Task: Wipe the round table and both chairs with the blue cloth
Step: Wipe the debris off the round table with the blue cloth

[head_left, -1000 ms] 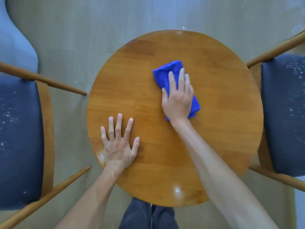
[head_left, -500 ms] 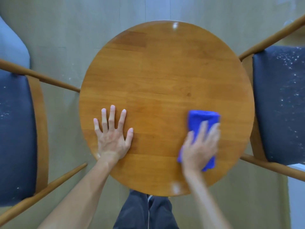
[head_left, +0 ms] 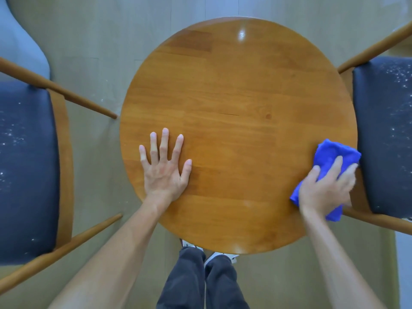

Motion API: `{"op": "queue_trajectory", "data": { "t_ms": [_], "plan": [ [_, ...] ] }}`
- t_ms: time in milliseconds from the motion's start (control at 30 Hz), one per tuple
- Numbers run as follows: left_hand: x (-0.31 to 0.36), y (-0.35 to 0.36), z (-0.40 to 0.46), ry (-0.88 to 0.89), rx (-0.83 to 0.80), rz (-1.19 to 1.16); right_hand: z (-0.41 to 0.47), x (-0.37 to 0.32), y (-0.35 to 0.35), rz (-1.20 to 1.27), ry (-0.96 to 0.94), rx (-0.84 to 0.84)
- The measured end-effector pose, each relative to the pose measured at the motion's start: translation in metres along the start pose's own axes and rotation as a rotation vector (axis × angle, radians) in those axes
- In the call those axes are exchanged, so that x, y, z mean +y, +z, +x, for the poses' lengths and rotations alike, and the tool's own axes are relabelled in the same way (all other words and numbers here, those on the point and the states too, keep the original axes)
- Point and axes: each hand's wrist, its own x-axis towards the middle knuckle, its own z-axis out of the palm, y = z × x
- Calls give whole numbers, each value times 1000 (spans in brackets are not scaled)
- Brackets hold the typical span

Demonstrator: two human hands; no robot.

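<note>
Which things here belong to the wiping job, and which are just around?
Job:
cloth, under the right hand at the table's right edge
table, left hand flat on it
left chair
right chair

Just around:
floor
trousers
shoes

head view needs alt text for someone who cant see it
Seen from above, a person's right hand presses a blue cloth at the right edge of a round wooden table, while the left hand lies flat on it. Dark-cushioned chairs, left and right, flank the table.
</note>
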Motion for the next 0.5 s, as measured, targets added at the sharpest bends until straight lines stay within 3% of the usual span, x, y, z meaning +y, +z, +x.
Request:
{"op": "queue_trajectory", "data": {
  "t_ms": [67, 233, 367, 433, 500],
  "plan": [
    [0, -7, 0, -12, -12, -102, -37, -45, 13, -15, 20, 12],
    [-17, -41, 4, -186, 78, -774, -217, -148, 25, 68, -568, -214],
    [-37, -60, -18, -199, 151, -719, -247, -156, 9, 331, -667, -545],
    [-33, -58, -34, -219, 138, -599, -212, -128, 0, 433, -656, -571],
    [-19, -48, -51, -228, 86, -431, -163, -91, -3, 385, -584, -493]
  ]
}}
